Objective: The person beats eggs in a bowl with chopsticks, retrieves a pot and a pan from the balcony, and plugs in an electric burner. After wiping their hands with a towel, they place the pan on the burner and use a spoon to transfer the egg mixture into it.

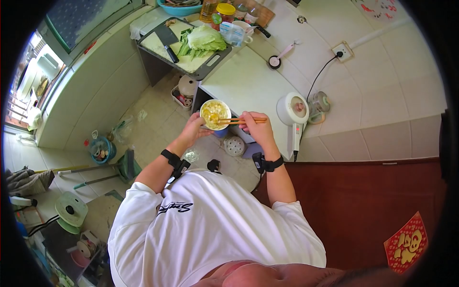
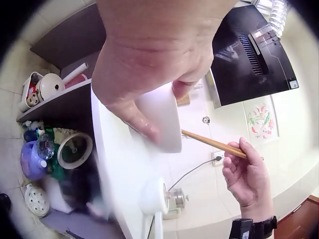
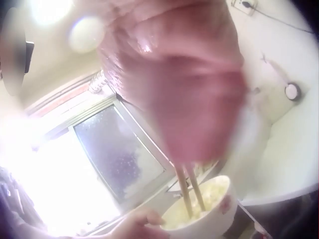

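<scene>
chopsticks [image 1: 234, 119]: 2 | held bowl [image 2: 167, 117]: 1 | wrist straps [image 1: 274, 165]: 2

Bowl [image 3: 212, 221] wht w/ reddish motif outside, food [image 1: 212, 112] yel. & wht. Chopsticks [image 1: 231, 121] lt. brn. Shirt [image 1: 220, 215] wht w/ blk lettering, decoration [image 1: 406, 243] red w/ gold pattern.

This is a kitchen, apparently a home one. A white bench [image 1: 244, 74] runs along a tiled wall [image 1: 368, 91], with a white electric pot [image 1: 292, 109] standing on it near a wall socket [image 1: 343, 50]. Just beyond the bench's far end, a cutting board [image 1: 153, 45] carries leafy cabbage [image 1: 205, 40] and a knife [image 1: 171, 53], with a yellow-lidded jar [image 1: 224, 10] behind. Higher than the bench hangs a black range hood [image 2: 254, 57]. Well apart from the bench, a red sheet [image 1: 406, 243] with gold characters looks domestic.
</scene>
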`<state>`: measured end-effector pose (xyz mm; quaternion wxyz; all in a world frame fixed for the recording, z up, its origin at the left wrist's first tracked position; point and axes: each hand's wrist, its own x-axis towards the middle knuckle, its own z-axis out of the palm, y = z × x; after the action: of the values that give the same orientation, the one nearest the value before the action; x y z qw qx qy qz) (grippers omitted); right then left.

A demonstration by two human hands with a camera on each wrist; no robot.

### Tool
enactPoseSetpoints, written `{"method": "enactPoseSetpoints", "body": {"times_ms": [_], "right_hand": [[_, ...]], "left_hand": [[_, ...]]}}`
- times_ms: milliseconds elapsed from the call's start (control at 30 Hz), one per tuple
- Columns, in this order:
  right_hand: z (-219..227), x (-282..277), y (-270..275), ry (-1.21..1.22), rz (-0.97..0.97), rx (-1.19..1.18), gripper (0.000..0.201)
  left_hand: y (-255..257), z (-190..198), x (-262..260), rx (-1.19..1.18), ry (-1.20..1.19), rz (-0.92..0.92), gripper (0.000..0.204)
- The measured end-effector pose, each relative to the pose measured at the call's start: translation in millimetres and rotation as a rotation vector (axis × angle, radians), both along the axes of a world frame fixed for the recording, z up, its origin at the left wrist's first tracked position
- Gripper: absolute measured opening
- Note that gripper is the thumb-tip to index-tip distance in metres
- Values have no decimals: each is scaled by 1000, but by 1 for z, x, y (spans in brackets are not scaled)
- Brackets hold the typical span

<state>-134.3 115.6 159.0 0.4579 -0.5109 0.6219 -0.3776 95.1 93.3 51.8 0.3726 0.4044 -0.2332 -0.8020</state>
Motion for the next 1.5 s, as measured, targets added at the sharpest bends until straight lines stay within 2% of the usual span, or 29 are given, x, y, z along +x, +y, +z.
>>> {"method": "enactPoseSetpoints", "body": {"times_ms": [67, 100, 267, 333, 400, 467, 633, 733, 833, 933, 1067, 1233, 1300, 1500], "right_hand": [[4, -3, -2, -75, -66, -57, 30], [9, -10, -2, 11, -99, -56, 29], [2, 1, 2, -49, 3, -3, 31], [11, -7, 1, -1, -109, -74, 31], [5, -7, 2, 55, -118, -56, 29], [0, 5, 9, -41, -18, -19, 29], [28, -13, 10, -18, -107, -62, 30], [30, -17, 15, 23, -137, -117, 30], [19, -7, 15, 60, -80, -53, 30], [28, -1, 14, 5, -71, -121, 30], [40, -16, 15, 8, -153, -142, 29], [21, -28, 35, -85, -125, -190, 31], [8, -41, 38, -220, -214, -160, 30], [-20, -49, 36, -333, -293, -175, 30]], "left_hand": [[1, -4, 0, 7, -7, 28, 42], [3, -2, 1, 10, -7, 29, 42], [1, -3, -3, -3, -5, -3, 46], [3, 0, -2, -1, 2, 12, 47], [4, 1, -2, 0, 9, 20, 48], [4, 1, -5, -10, 13, 4, 48], [4, -3, -5, 26, 24, 5, 48], [3, 0, -7, 30, 14, -2, 48], [5, 4, -8, 30, 5, -8, 47], [3, 5, -9, 21, -11, -29, 45], [4, 4, -7, 15, -24, -49, 43], [4, 10, -4, 19, -15, -23, 41], [1, 11, -2, 18, -16, -13, 41], [-4, 10, -1, 2, -44, -53, 46]]}}
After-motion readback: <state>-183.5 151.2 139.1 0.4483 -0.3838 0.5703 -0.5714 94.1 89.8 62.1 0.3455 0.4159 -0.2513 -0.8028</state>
